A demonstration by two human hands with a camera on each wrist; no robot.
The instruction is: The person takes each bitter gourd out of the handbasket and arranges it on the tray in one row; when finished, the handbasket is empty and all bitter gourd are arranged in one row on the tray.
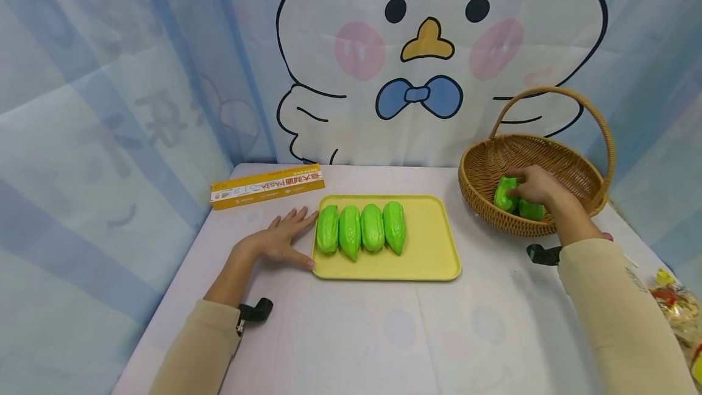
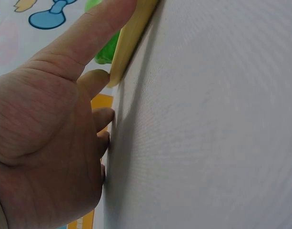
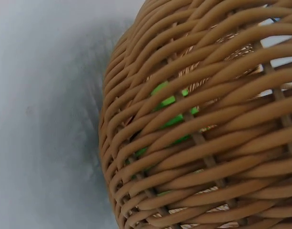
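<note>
Left hand (image 1: 282, 239), fingers spread, touches yellow tray (image 1: 430, 236) mid-frame, probably steadying it. Right hand (image 1: 538, 186) touches green vegetable (image 1: 501, 197) in basket (image 1: 548, 152), frame right; can't tell if gripping.

Bird cloth (image 1: 422, 142): hung across the top
Yellow box (image 1: 267, 186): lay left of the middle
Shiny bag (image 1: 679, 308): sat at the lower right

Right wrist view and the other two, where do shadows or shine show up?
Right wrist: a soft dark shadow on the table beside the basket; left wrist: a shadow band beside the left hand and tray; head: small shiny highlights on the tray's four green pieces.
</note>
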